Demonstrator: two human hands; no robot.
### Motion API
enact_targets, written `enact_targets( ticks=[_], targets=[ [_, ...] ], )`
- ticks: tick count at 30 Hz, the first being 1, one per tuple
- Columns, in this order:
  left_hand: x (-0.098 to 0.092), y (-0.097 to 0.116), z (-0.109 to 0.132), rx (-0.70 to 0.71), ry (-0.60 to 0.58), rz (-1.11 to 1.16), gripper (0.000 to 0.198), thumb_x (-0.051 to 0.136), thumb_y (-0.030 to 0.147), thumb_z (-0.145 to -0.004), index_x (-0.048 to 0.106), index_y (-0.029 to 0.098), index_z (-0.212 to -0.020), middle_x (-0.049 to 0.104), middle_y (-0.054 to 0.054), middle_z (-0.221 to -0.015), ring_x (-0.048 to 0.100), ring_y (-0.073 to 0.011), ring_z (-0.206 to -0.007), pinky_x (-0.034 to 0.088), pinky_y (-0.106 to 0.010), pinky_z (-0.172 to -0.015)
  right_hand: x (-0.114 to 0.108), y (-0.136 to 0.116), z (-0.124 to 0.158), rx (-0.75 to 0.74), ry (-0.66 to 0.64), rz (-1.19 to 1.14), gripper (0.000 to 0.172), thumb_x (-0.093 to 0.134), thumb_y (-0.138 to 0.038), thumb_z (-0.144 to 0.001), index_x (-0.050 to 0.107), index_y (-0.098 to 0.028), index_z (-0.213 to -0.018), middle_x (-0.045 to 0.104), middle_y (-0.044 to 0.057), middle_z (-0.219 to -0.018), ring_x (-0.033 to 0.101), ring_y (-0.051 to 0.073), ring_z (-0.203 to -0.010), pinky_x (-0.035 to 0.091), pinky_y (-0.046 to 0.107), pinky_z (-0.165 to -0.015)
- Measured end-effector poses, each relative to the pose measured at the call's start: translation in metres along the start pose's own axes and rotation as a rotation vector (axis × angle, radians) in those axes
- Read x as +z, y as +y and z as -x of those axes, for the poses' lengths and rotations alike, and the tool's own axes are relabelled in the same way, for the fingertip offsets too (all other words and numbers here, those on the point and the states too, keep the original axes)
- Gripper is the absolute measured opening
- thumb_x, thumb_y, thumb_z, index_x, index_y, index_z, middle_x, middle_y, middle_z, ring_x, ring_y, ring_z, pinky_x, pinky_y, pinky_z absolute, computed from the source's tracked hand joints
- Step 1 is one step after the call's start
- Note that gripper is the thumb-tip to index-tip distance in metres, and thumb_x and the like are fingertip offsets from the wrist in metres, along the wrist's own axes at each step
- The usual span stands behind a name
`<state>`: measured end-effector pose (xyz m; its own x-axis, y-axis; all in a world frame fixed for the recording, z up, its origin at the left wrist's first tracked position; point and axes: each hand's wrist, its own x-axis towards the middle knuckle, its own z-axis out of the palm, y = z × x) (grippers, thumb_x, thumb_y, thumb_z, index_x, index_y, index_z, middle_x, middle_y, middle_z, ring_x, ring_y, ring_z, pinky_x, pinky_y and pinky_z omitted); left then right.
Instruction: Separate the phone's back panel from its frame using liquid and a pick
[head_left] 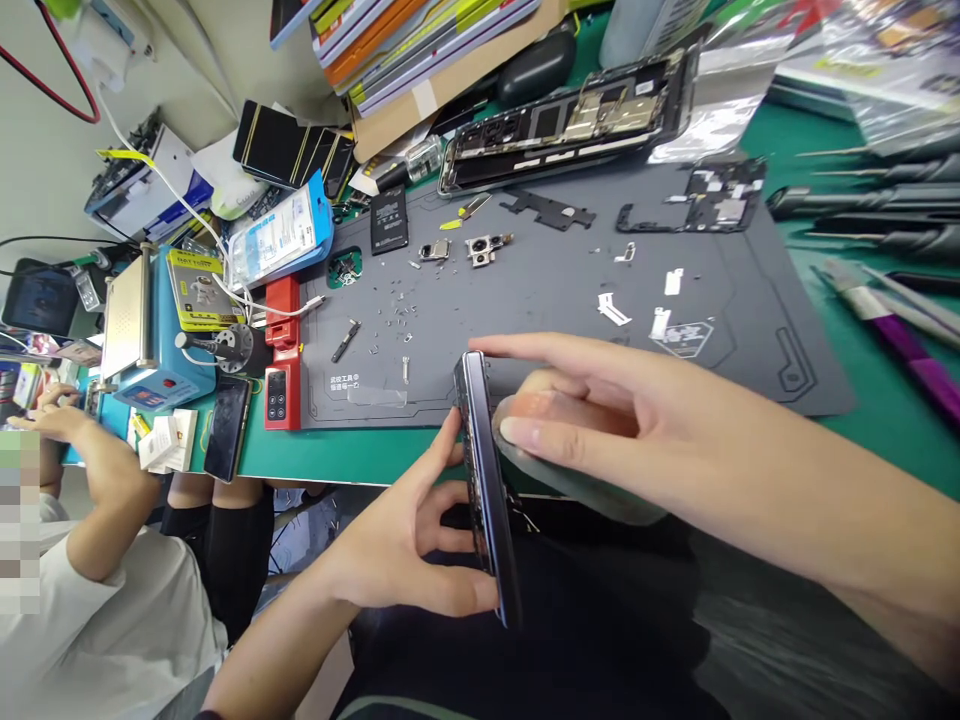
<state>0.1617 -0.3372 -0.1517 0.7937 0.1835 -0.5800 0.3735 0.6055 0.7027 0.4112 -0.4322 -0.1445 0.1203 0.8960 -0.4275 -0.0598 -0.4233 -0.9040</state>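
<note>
A phone body (487, 490) stands on edge near the front of the bench, its thin side toward me. My left hand (420, 540) is closed round its left side, with the thumb at the lower end and fingers behind it. My right hand (592, 410) pinches a thin, translucent rounded sheet (585, 485) between thumb and fingers, beside the phone's right face; its index fingertip reaches the phone's top end. Beyond, on the grey mat (525, 300), lie a camera module (484, 250), a black battery (388, 220) and several tiny screws.
An opened phone (570, 120) lies at the mat's back edge. Screwdrivers (885, 200) are at the right. A red device (283, 370) borders the mat's left side. Another person's arm (105, 480) is at the far left.
</note>
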Motion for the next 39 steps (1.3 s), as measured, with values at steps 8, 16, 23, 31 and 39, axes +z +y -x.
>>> enact_targets(
  ticks=[8, 16, 23, 31, 39],
  targets=[
    [0.0, 0.001, 0.0, -0.022, -0.001, -0.003, 0.145, 0.104, 0.017, -0.075, 0.016, 0.062, -0.181, 0.027, -0.009, -0.193, 0.063, -0.0254, -0.138, 0.067, -0.037, -0.106, 0.006, 0.001, 0.008, -0.001, -0.025, 0.046, 0.085, 0.07, -0.07, -0.101, 0.047, -0.048, -0.18, 0.08, 0.001, -0.109, 0.079, 0.025, -0.093, 0.067, 0.043, -0.089],
    [-0.001, 0.006, 0.001, -0.069, 0.008, 0.007, 0.148, 0.105, 0.02, -0.074, 0.013, 0.057, -0.184, 0.023, -0.012, -0.194, 0.064, -0.0292, -0.144, 0.067, -0.041, -0.11, 0.004, -0.005, 0.015, 0.02, -0.076, 0.057, 0.093, 0.068, -0.067, -0.103, 0.036, -0.042, -0.186, 0.079, 0.001, -0.1, 0.079, 0.026, -0.092, 0.064, 0.043, -0.091],
    [0.0, 0.007, -0.001, -0.092, -0.001, 0.013, 0.154, 0.107, 0.019, -0.071, 0.009, 0.055, -0.185, 0.022, -0.013, -0.196, 0.064, -0.0324, -0.148, 0.068, -0.044, -0.111, -0.001, -0.005, 0.013, 0.023, -0.133, 0.015, 0.096, 0.073, -0.065, -0.102, 0.031, -0.048, -0.187, 0.08, 0.0, -0.103, 0.081, 0.024, -0.088, 0.067, 0.039, -0.084],
    [-0.001, 0.007, -0.001, -0.072, -0.009, -0.001, 0.153, 0.106, 0.02, -0.072, 0.009, 0.054, -0.185, 0.029, -0.015, -0.193, 0.064, -0.0329, -0.147, 0.069, -0.047, -0.111, 0.001, -0.008, 0.017, 0.108, -0.142, 0.021, 0.101, 0.074, -0.066, -0.099, 0.024, -0.056, -0.186, 0.082, -0.004, -0.105, 0.082, 0.025, -0.09, 0.068, 0.041, -0.085],
    [0.002, 0.007, -0.002, -0.06, -0.012, -0.04, 0.151, 0.105, 0.02, -0.074, 0.008, 0.057, -0.184, 0.025, -0.012, -0.195, 0.063, -0.0307, -0.145, 0.068, -0.043, -0.109, 0.005, -0.013, 0.012, 0.041, -0.066, -0.076, 0.089, 0.074, -0.06, -0.101, 0.041, -0.039, -0.182, 0.084, 0.002, -0.111, 0.083, 0.029, -0.103, 0.065, 0.045, -0.099]
  ],
)
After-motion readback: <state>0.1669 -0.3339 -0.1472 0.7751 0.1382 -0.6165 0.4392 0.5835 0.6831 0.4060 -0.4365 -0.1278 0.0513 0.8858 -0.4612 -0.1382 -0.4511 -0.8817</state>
